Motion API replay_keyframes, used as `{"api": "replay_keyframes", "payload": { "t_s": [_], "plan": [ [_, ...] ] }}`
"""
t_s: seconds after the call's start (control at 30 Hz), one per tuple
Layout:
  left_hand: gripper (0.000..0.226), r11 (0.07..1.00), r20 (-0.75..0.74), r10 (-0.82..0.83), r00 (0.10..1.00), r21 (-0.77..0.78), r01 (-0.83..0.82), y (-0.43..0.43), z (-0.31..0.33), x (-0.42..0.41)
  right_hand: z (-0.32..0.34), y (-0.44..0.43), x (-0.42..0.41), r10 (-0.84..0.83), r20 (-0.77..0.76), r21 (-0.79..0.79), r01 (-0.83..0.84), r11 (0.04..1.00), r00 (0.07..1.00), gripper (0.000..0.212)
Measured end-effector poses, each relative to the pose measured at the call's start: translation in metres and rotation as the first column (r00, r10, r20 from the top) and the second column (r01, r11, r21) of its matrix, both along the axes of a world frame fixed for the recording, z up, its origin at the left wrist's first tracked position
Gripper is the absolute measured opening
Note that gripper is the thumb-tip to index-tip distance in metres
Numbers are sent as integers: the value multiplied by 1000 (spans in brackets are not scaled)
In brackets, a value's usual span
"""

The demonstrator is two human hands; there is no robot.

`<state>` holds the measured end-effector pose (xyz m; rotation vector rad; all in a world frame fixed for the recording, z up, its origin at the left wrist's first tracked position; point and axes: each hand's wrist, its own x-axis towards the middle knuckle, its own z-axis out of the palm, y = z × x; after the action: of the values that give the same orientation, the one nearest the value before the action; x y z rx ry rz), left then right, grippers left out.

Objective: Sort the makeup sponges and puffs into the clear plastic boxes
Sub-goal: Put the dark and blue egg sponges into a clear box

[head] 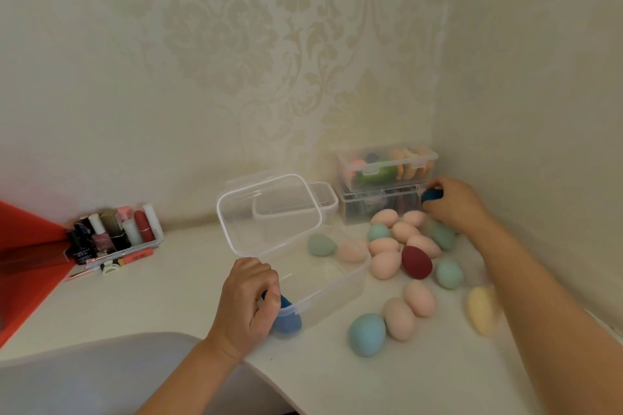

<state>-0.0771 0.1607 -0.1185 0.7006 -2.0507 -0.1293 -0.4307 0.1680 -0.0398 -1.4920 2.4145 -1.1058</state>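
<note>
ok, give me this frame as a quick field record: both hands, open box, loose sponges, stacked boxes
left hand: fingers grip blue sponge at near corner of open box
right hand: grips dark blue sponge beside stacked boxes
open box: clear, lid up
loose sponges: pink, green, maroon, yellow, light blue, on table right of open box
stacked boxes: two, closed, back right corner

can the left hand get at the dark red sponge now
Probably not: the left hand grips a blue sponge, and the open clear box lies between it and the dark red sponge.
</note>
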Motion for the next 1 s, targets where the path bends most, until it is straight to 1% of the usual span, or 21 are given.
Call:
{"api": "replay_keyframes", "payload": {
  "t_s": [0.07, 0.13, 0.2, 0.3, 0.37, 0.4, 0.43, 0.47, 0.53, 0.57, 0.6, 0.63, 0.7, 0.8, 0.87, 0.93, 1.0],
  "plan": [
    [31, 1000, 10, -2, 1000, 2, 2, 2, 0, 1, 18, 7, 15, 54, 89, -117, -44, 992, 995, 26],
    [30, 1000, 5, -3, 1000, 2, 3, 4, 1, 1, 37, 14, 35, 163, 266, -183, -116, 976, 950, 18],
    [29, 1000, -2, -4, 1000, 0, 4, 5, 2, 1, 51, 21, 58, 318, 471, -217, -241, 946, 823, 19],
    [27, 1000, -17, -4, 1000, 8, 4, 7, 3, 0, 60, 27, 95, 518, 611, -261, -465, 846, 599, 24],
    [26, 1000, -26, -1, 1000, 17, 2, 8, 3, -1, 58, 25, 116, 593, 692, -326, -555, 765, 411, 17],
    [26, 1000, -29, 0, 1000, 23, 1, 8, 2, 0, 55, 22, 126, 609, 709, -344, -579, 739, 357, 11],
    [26, 1000, -32, -1, 999, 28, 2, 8, 2, 0, 52, 19, 135, 615, 702, -329, -602, 727, 360, 9],
    [25, 999, -34, -4, 999, 33, 5, 8, 2, 1, 47, 16, 144, 617, 672, -276, -634, 722, 410, 14],
    [24, 999, -37, -18, 999, 41, 20, 7, 1, 2, 39, 9, 161, 623, 553, -91, -702, 706, 553, 34],
    [23, 999, -40, -25, 999, 43, 27, 6, 1, 2, 36, 7, 168, 643, 460, 2, -725, 689, 612, 39],
    [23, 999, -42, -29, 999, 42, 31, 6, 1, 3, 35, 5, 174, 680, 346, 81, -743, 664, 646, 39],
    [22, 999, -42, -30, 999, 40, 32, 6, 2, 3, 35, 5, 179, 724, 230, 143, -759, 636, 650, 36],
    [21, 999, -38, -28, 999, 38, 30, 6, 2, 4, 34, 7, 185, 782, 54, 245, -768, 592, 621, 33],
    [21, 999, -22, -34, 999, 35, 35, 6, 2, 4, 31, 9, 191, 803, -137, 421, -700, 577, 580, 39],
    [21, 998, -27, -36, 999, 45, 38, 6, 2, 3, 24, 9, 197, 803, -292, 510, -626, 590, 519, 41],
    [20, 997, -42, -47, 998, 60, 49, 6, 2, 2, 16, 9, 203, 788, -378, 509, -602, 615, 485, 36],
    [20, 996, -50, -61, 997, 65, 64, 6, 2, 2, 10, 7, 208, 787, -381, 508, -602, 616, 484, 25]
  ]
}}
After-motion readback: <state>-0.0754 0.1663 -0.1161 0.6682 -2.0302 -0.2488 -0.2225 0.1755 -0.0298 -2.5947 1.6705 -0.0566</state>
